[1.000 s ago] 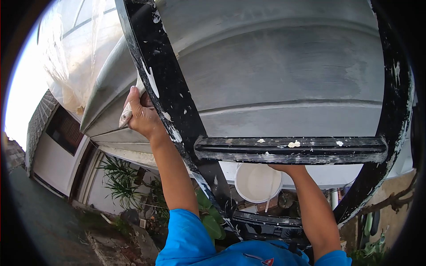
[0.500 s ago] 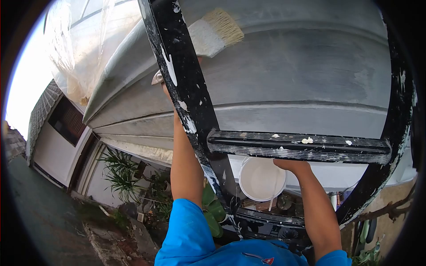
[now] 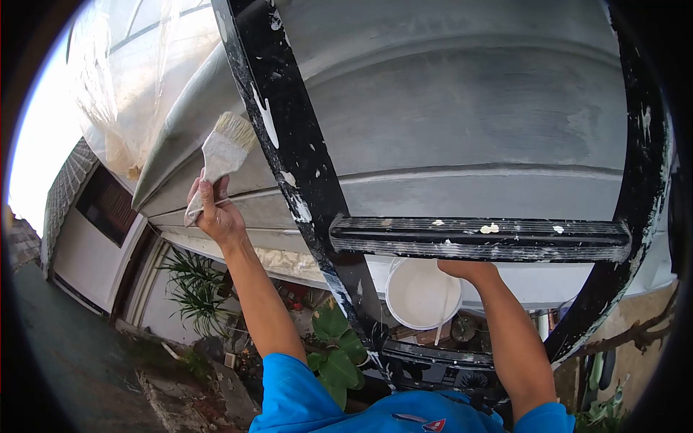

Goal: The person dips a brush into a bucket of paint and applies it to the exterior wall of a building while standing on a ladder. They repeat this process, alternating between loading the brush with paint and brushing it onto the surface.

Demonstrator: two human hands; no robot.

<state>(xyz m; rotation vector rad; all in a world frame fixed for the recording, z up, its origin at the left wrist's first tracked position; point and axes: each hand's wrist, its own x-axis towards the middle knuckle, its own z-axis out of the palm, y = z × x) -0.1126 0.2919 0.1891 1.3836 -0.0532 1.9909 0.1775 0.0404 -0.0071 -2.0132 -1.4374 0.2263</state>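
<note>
A wide paintbrush point(image 3: 225, 150) with pale, paint-coated bristles points up and to the right, in front of the grey sheet surface point(image 3: 469, 115). My left hand point(image 3: 219, 213) is closed around its whitened handle, left of the ladder point(image 3: 289, 123). Under the black, paint-spotted ladder rung point(image 3: 480, 239) is a round white bucket point(image 3: 423, 292) of whitish paint, with a thin pale stick or handle at its front. My right hand point(image 3: 462, 269) is at the bucket's right rim, just below the rung, which hides most of its fingers.
The ladder's right rail point(image 3: 639, 159) runs down the right side. Clear plastic sheeting point(image 3: 123, 86) hangs at the upper left. Below are a spiky plant point(image 3: 195, 289), a broad-leaved plant point(image 3: 338, 357) and a lower rung point(image 3: 437, 353). A tree branch point(image 3: 635, 333) reaches in at the right.
My left hand has brought the paintbrush left and down, out from behind the ladder rail into plain view. My right hand and the bucket keep their places relative to the rung.
</note>
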